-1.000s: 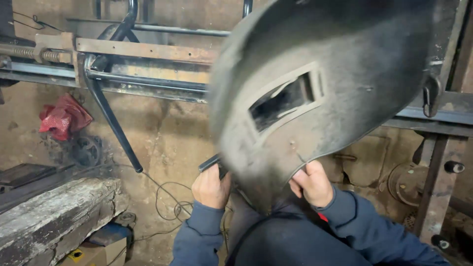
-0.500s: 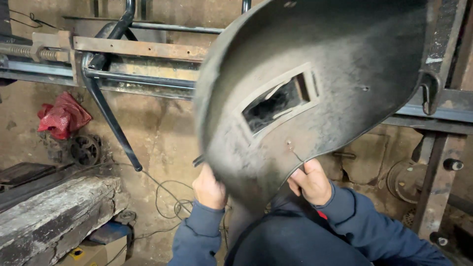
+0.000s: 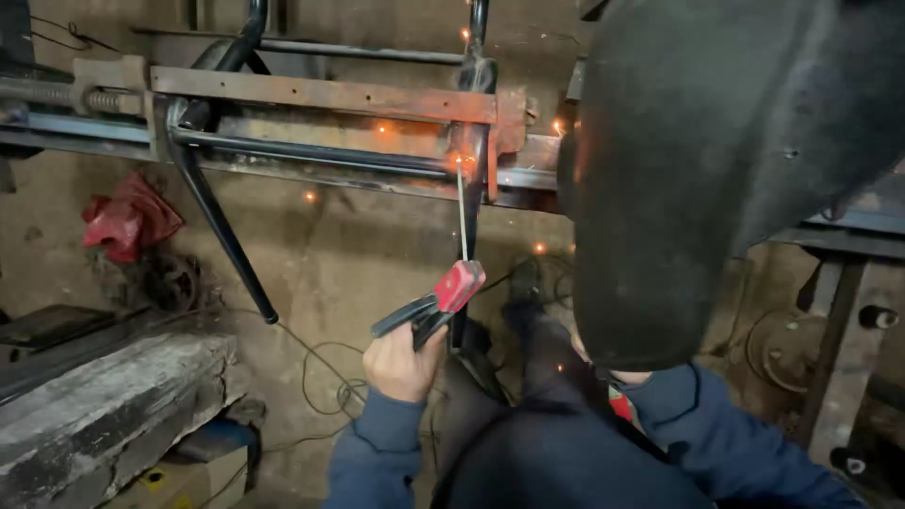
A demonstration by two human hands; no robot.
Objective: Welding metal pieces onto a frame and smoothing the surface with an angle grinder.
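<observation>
My left hand grips a red-and-black electrode holder. A thin welding rod rises from it, and its tip touches the joint where a dark upright tube meets the rusty clamped bar. Orange sparks scatter around that joint. A dark welding mask fills the upper right. My right hand holds it from below, with only a sliver of fingers showing under its lower edge. Both sleeves are blue.
A bent black tube hangs down from the steel rail at the left. A red rag lies against the wall. A worn grey block sits at lower left, cables loop on the floor, and a metal stand is at the right.
The mask has shifted right, uncovering my left hand and the electrode holder. The rod now touches the joint and sparks fly.
</observation>
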